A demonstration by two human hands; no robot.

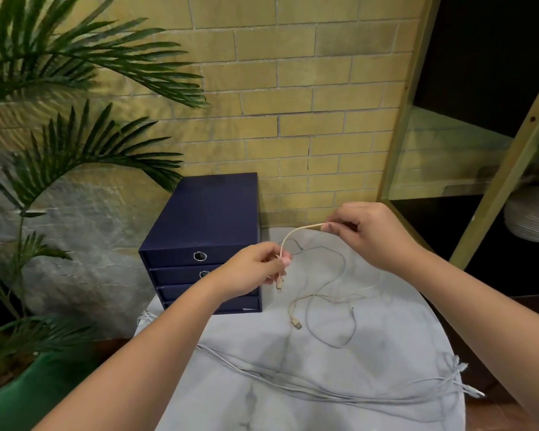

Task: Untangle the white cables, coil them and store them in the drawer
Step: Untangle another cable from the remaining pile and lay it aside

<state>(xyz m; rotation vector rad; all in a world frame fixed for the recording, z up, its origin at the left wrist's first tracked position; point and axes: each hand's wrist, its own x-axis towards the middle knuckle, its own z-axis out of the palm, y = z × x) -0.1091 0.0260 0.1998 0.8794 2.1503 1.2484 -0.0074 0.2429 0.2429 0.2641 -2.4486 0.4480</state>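
— First entry?
— Left hand point(255, 269), centre of the frame. Fingers pinch a short cable point(293, 233) near its plug end, and the plug hangs just below them.
— Second?
— Right hand point(364, 234), right of centre and slightly higher. Thumb and fingers pinch the same cable, which arches between the two hands above the table point(386, 346).
— Other cables?
— One loose tangle point(324, 293) lying on the table beneath the hands, with a USB plug point(297, 323) at lower centre. One long bundle point(293, 377) is stretched across the lower part of the table, its ends at the right edge.
— Storage?
— Dark blue drawer box point(206, 231) with four drawers, all closed, left of centre, partly behind the left hand.
— Surroundings?
— Palm plant point(75, 88) at left, brick wall point(293, 88) at the top.
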